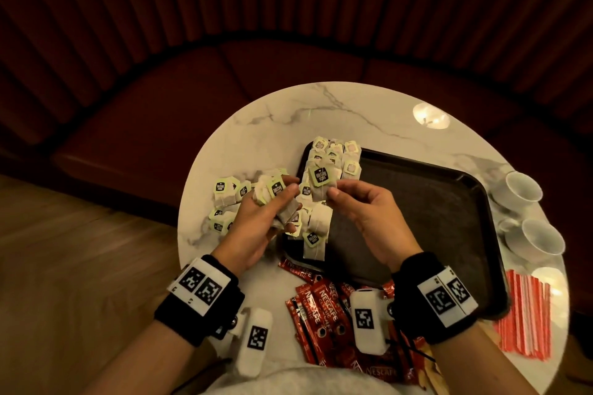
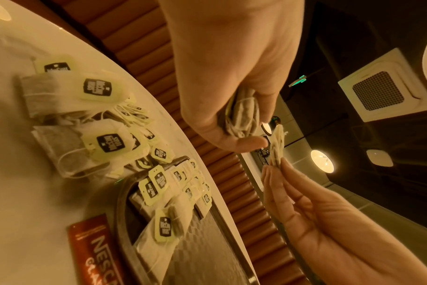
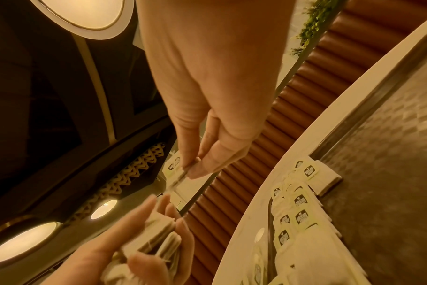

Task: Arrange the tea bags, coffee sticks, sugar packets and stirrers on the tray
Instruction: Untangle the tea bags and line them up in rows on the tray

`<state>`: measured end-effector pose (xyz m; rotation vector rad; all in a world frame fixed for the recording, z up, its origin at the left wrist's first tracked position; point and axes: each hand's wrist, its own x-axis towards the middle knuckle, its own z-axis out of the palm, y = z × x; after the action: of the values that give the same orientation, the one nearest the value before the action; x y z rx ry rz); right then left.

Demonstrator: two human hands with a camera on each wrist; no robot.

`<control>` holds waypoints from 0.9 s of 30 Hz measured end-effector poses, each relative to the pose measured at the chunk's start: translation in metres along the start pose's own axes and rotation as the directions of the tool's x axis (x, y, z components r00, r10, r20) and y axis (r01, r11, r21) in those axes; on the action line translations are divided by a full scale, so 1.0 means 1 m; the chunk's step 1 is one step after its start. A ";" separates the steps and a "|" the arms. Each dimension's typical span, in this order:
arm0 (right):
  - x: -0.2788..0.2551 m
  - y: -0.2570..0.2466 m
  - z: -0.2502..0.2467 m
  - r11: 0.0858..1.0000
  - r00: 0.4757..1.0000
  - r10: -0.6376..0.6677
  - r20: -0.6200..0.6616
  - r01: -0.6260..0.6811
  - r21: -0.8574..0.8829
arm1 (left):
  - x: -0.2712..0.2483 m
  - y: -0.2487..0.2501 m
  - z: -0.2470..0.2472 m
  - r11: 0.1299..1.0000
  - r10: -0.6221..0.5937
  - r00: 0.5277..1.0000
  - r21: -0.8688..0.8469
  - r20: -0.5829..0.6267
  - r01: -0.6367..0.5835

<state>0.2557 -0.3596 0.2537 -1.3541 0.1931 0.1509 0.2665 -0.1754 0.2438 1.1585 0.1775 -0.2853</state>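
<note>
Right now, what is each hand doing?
Left hand: grips a bunch of white paper tea bags.
Right hand: pinches one green-tagged tea bag.

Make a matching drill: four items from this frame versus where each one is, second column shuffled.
1. single tea bag
2. Nescafe coffee sticks
3. red-and-white stirrers
4. white cups

A. table, right of tray, near end
B. pinched in right hand
C. table, right of tray, far end
D. table, near edge, in front of tray

Pairs: 1-B, 2-D, 3-A, 4-C
</note>
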 end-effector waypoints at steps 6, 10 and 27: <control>-0.003 0.002 0.009 0.996 0.999 -0.019 0.026 0.022 -0.087 | -0.003 0.000 0.004 0.991 0.049 0.997 0.118 0.064 -0.056; -0.004 0.003 0.010 0.997 1.000 -0.022 0.010 0.023 -0.071 | -0.003 -0.001 0.004 0.994 0.040 0.998 0.097 0.045 -0.044; 0.042 0.027 -0.043 0.975 0.973 0.051 -0.227 -0.098 -0.200 | 0.000 -0.009 -0.001 0.999 -0.024 0.998 0.034 -0.063 0.026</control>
<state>0.2883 -0.3961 0.2102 -1.5752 0.4258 0.0854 0.2641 -0.1773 0.2356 1.2015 0.2426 -0.2752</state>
